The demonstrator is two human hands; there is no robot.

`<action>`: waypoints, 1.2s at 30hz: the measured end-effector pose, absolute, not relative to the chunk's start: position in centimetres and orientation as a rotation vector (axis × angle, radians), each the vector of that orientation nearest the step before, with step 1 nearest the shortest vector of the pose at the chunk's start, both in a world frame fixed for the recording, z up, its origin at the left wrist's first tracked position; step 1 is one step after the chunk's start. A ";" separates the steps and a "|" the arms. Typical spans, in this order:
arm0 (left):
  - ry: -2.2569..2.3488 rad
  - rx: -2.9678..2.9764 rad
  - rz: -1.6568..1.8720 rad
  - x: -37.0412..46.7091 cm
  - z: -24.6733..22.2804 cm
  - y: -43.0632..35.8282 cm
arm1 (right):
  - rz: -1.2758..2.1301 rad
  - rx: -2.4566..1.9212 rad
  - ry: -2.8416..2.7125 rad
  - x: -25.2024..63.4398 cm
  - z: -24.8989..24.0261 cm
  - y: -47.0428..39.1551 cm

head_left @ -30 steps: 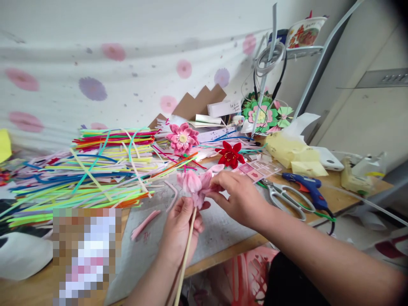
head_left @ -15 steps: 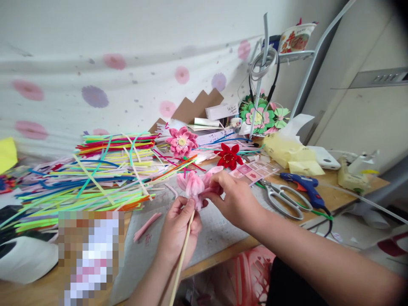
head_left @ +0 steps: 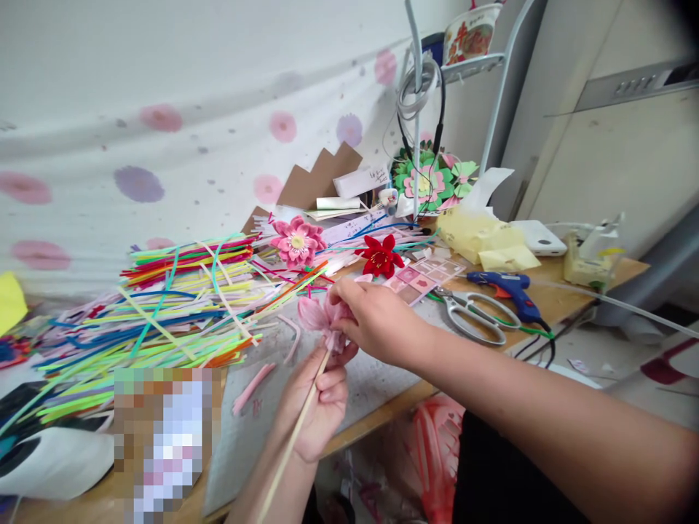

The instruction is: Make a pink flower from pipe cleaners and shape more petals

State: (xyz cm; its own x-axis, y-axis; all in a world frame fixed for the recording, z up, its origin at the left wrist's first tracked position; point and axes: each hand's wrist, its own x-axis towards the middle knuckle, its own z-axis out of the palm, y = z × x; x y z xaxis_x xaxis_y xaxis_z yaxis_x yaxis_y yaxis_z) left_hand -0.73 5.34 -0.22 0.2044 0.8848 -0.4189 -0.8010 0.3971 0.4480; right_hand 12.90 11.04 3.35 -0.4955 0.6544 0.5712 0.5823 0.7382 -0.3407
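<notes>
A fuzzy pink flower [head_left: 313, 314] sits at the top of a thin wooden stick [head_left: 292, 444], above the grey mat. My left hand [head_left: 320, 397] is closed around the flower's base and the upper stick, which slants down toward me. From the right, my right hand [head_left: 368, 316] pinches a petal of the flower and covers much of its right side. Two short pink pieces lie on the mat by my left hand: a straight pipe-cleaner piece [head_left: 254, 388] and a bent pipe-cleaner piece [head_left: 293, 339].
Bundles of coloured pipe cleaners [head_left: 164, 313] cover the left and back. A pink flower [head_left: 298, 242] and a red flower [head_left: 378, 256] lie behind my hands. Scissors [head_left: 480, 318], a blue glue gun [head_left: 505, 290] and a makeup palette [head_left: 420, 280] lie to the right.
My right hand has shifted left over the flower, hiding more petals. My left hand has turned, tilting the stick further. The whole view has swung slightly to the right.
</notes>
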 end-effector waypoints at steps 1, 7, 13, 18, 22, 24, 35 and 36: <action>0.684 0.143 1.190 -0.7 -0.2 5.3 | 0.152 -0.933 -2.231 13.0 3.3 11.0; 0.729 0.207 1.313 -0.5 -0.1 5.3 | 0.152 -0.865 -2.167 13.9 3.5 10.6; 0.854 0.450 1.441 0.4 -0.1 5.1 | 0.080 -0.573 -2.056 14.5 4.6 10.5; 0.863 0.477 1.462 1.2 -0.3 4.9 | 0.115 -0.614 -2.103 14.3 4.6 10.6; 0.861 0.500 1.518 1.2 -0.2 4.8 | 0.103 -0.668 -2.190 14.6 4.7 10.3; 0.872 0.533 1.545 1.2 -0.1 4.8 | 0.100 -0.727 -2.232 14.7 4.8 10.1; 0.938 0.654 1.591 1.5 0.2 4.5 | 0.126 -1.004 -2.239 14.9 5.2 9.0; 0.944 0.686 1.603 1.5 0.1 4.5 | 0.112 -1.008 -2.251 14.9 5.1 9.0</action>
